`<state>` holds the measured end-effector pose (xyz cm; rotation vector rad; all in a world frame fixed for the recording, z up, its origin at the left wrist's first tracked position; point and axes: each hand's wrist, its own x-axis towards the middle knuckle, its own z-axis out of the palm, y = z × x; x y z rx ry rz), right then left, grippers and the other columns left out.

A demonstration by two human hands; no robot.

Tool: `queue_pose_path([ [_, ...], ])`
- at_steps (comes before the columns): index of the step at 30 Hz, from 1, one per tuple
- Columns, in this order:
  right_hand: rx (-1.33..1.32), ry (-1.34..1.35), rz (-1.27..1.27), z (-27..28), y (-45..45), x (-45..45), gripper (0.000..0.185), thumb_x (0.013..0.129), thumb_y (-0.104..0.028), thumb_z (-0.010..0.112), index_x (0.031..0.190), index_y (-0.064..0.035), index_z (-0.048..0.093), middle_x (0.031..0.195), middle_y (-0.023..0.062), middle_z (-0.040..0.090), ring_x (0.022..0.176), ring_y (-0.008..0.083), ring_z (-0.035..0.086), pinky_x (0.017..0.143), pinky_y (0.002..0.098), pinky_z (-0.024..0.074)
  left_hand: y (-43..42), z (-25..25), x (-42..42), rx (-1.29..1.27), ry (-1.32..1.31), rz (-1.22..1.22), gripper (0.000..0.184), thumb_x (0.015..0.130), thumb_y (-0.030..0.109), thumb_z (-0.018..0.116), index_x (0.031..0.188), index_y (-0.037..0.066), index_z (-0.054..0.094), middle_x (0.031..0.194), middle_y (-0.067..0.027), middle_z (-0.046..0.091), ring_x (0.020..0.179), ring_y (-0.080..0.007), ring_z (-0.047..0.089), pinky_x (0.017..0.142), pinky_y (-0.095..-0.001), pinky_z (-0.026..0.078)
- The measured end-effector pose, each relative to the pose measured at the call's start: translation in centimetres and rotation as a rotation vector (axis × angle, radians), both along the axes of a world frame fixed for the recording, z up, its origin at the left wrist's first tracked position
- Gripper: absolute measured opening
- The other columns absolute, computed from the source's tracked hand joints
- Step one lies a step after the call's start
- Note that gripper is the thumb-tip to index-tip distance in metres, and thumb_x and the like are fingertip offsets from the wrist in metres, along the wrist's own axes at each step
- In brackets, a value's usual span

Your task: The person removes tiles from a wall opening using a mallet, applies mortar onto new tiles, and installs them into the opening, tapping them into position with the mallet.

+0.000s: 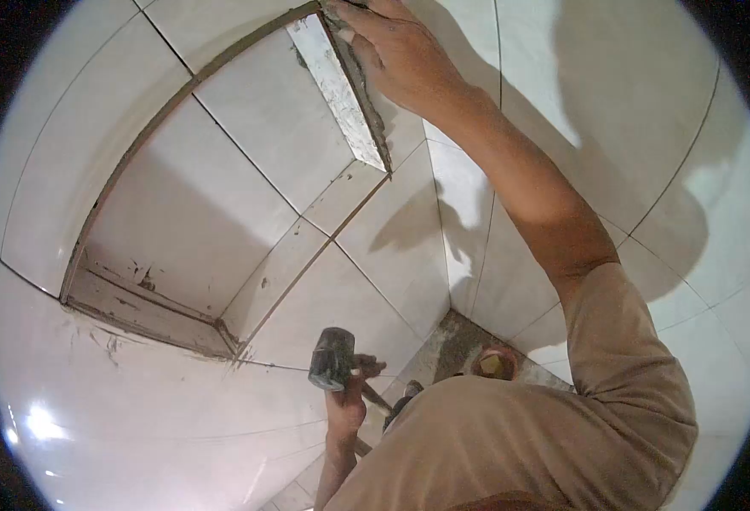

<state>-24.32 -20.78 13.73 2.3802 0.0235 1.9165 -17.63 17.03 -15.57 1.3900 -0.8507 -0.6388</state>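
Note:
My left hand, low in the view, is closed around the handle of a rubber mallet close to its black head. Some of its fingers reach out past the handle. My right arm stretches up to the upper corner of a recessed niche in the tiled wall. There, my right hand rests with fingers extended at the mortar-smeared edge beside a narrow white tile strip. The top of the frame cuts off part of its fingertips. Rough grey mortar shows along the strip's outer side.
Large pale tiles line the niche's back, with smears in its lower corner. Glossy wall tiles surround it and meet at a corner on the right. On the floor below stands a reddish round container with something yellowish inside.

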Motion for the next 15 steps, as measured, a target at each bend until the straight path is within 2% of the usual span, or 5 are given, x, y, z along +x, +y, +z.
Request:
queue_pose_path([
  [3,0.033,0.018,-0.084,-0.7,-0.5,1.4,0.041,0.093,-0.004,0.061,0.132,0.0041,0.055,0.128,0.021,0.054,0.121,0.0387,0.052,0.103,0.0444,0.0457,3.2,-4.2,-0.1,0.092,0.196,0.059,0.038,0.105,0.03,0.056,0.12,-0.005,0.055,0.106,-0.0181,0.069,0.094,-0.0328,0.074,0.075,-0.0449,0.061],
  [4,0.044,0.02,-0.078,-1.0,-0.2,1.7,0.041,0.093,-0.004,0.061,0.132,0.0041,0.055,0.128,0.021,0.054,0.121,0.0387,0.052,0.103,0.0444,0.0457,3.5,-4.4,-0.8,0.087,0.209,0.145,0.042,0.103,0.035,0.06,0.118,-0.005,0.056,0.098,-0.0183,0.071,0.092,-0.0327,0.075,0.075,-0.0435,0.061],
  [8,0.093,-0.07,-0.17,-1.5,0.8,2.6,0.033,0.091,-0.008,0.065,0.122,0.0034,0.06,0.119,0.0182,0.057,0.113,0.0372,0.054,0.097,0.0454,0.0474,4.8,-3.4,0.5,0.181,0.217,0.175,0.05,0.099,0.041,0.066,0.115,-0.005,0.056,0.098,-0.0183,0.07,0.09,-0.0337,0.075,0.076,-0.0434,0.061],
  [11,0.102,-0.104,-0.178,-2.0,0.9,3.3,0.029,0.09,-0.008,0.067,0.116,0.0032,0.062,0.113,0.0164,0.058,0.107,0.036,0.056,0.093,0.0447,0.0492,4.7,-3.4,1.3,0.139,0.184,0.191,0.05,0.099,0.043,0.066,0.112,-0.005,0.058,0.096,-0.0168,0.071,0.089,-0.0311,0.075,0.071,-0.0402,0.06],
  [15,0.053,-0.144,-0.192,-2.9,0.4,3.7,0.025,0.087,-0.007,0.07,0.109,0.0031,0.065,0.108,0.0154,0.059,0.102,0.0351,0.058,0.09,0.0429,0.051,4.4,-2.7,1.4,0.223,0.219,0.188,0.049,0.099,0.043,0.066,0.108,-0.005,0.062,0.093,-0.0169,0.071,0.089,-0.0307,0.075,0.075,-0.0394,0.06],
])
